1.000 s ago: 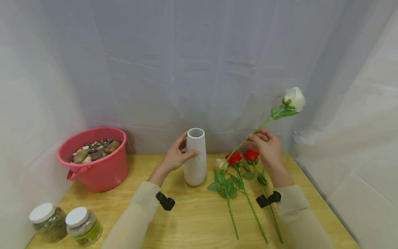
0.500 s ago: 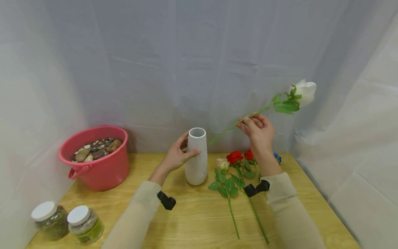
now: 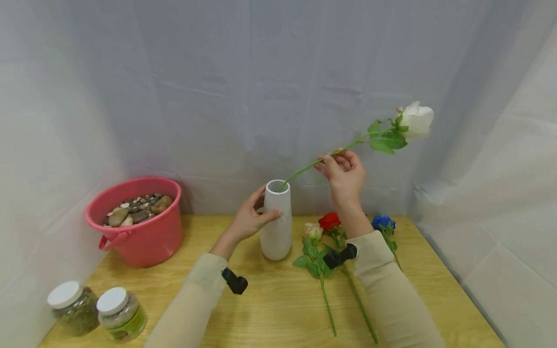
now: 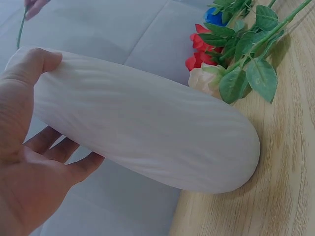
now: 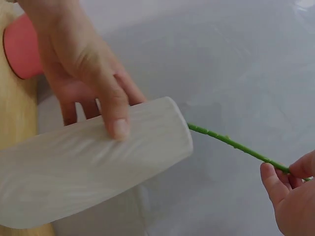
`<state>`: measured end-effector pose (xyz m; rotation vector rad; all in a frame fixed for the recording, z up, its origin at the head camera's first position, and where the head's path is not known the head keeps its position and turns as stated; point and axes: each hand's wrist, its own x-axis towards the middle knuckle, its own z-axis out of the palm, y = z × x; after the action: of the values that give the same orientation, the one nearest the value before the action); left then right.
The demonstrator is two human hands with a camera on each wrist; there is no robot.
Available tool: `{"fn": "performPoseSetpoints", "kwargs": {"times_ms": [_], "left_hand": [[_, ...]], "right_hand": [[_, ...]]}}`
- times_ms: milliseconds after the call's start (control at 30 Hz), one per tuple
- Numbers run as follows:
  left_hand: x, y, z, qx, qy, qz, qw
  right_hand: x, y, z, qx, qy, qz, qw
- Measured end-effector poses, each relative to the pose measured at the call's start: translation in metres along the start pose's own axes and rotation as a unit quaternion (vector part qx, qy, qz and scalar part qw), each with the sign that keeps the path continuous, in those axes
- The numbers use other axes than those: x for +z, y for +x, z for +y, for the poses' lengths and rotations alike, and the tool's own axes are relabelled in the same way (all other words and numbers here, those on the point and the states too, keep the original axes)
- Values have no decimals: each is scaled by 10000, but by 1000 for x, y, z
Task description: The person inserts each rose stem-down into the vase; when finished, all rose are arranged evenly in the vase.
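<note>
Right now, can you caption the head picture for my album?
Left hand holds a tall white vase; right hand pinches a white rose, green stem at the rim.

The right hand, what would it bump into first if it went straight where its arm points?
Probably the pale sheet behind: the right hand, pinching the white rose, would pass right of the vase. How far off the sheet is, I can't tell.

Free room before the vase (image 3: pixel 276 232); roses (image 3: pixel 329 221) obstruct rightward.

Long beige sleeves (image 3: pixel 187 299), small angular black wrist cameras (image 3: pixel 235 282)
</note>
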<state>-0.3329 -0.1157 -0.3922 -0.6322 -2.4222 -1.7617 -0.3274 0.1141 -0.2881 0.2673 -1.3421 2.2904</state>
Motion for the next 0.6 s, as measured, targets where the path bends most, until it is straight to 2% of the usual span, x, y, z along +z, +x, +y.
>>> {"fn": "performPoseSetpoints", "kwargs": {"times_ms": [233,600], "left_hand": [[0,0,2,-26,-13,40,10000],[0,0,2,96,-39,38,9999]], "right_hand": [[7,-8,20,-14,-328,-192,9993],[15,-18,41,223,-757,-590,9951]]}}
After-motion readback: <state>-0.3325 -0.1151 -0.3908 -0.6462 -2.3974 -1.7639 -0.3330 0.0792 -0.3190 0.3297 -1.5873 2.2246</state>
